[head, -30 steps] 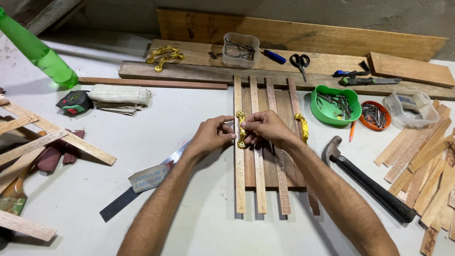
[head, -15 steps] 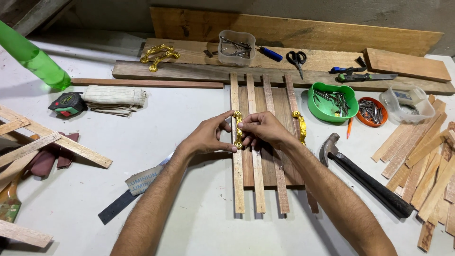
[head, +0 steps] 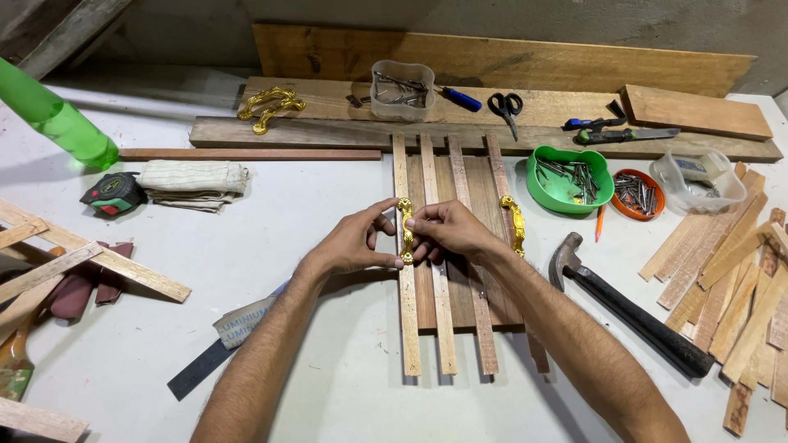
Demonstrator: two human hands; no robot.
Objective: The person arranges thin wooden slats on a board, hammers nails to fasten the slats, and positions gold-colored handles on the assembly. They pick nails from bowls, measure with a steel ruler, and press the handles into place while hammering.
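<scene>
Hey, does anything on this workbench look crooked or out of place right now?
Mostly tidy. The rightmost slat of the slatted panel slants, unlike its straighter neighbours. Both hands hold a gold handle on the left slat.

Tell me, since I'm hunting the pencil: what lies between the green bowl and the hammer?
In the head view, an orange pencil lies on the table between green bowl and hammer.

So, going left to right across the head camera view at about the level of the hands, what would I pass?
Black-and-green tape measure → folded beige cloth → left hand → gold metal handle held by both hands → right hand → second gold metal handle → green plastic bowl of nails → pile of thin wooden strips.
</scene>
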